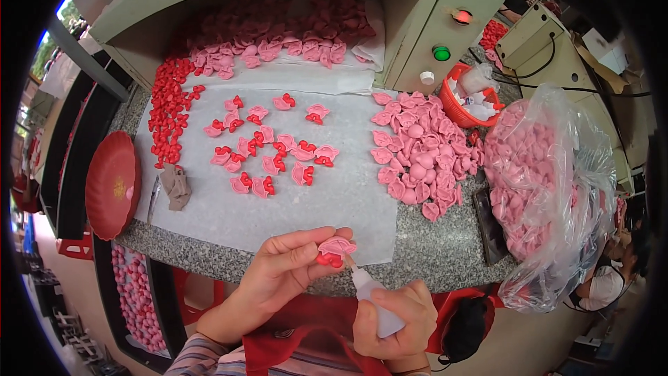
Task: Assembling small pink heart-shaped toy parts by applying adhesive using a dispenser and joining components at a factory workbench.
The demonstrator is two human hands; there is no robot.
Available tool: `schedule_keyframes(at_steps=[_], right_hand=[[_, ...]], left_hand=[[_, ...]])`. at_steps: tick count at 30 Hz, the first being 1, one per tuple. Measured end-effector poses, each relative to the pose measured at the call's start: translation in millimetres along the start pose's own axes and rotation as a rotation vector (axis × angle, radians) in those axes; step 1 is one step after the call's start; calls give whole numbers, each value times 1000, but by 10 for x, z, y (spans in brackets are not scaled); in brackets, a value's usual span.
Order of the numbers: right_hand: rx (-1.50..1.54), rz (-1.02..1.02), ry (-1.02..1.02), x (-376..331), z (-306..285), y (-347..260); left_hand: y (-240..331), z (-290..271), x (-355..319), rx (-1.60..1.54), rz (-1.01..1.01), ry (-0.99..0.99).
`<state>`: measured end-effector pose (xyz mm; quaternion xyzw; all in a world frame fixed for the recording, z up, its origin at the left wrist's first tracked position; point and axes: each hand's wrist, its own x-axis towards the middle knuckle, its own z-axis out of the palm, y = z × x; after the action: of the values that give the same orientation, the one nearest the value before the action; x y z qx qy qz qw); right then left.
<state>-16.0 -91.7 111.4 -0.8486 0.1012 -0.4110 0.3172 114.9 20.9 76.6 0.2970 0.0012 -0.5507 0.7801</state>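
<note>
Between its thumb and fingers, my left hand (275,268) pinches a small pink shell-shaped piece (337,245) with a red bow-like piece (329,260) against its lower edge. My right hand (400,324) is wrapped round a whitish squeeze bottle (372,292). The bottle's thin tip points at the pink piece's right end; whether it touches cannot be made out. Beyond my hands, several joined pink-and-red pieces (268,165) lie spread on a white sheet (348,202). Loose red pieces (165,108) are heaped at its left, loose pink ones (417,157) at its right.
A pale green machine (424,42) with lit buttons stands behind, pink pieces piled in its opening. At left are a red dish (111,188), tweezers (153,198) and a brown cloth (175,188). A clear bag (550,237), an orange basket (456,108) and a dark phone (489,226) are at right.
</note>
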Motion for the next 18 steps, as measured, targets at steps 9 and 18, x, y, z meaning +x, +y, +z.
schedule_keyframes(at_steps=[9, 18], right_hand=[[9, 19, 7, -6, -15, 7], [12, 35, 8, -14, -21, 10]], left_hand=[[3, -7, -12, 2, 13, 23], [12, -75, -7, -18, 14, 12]])
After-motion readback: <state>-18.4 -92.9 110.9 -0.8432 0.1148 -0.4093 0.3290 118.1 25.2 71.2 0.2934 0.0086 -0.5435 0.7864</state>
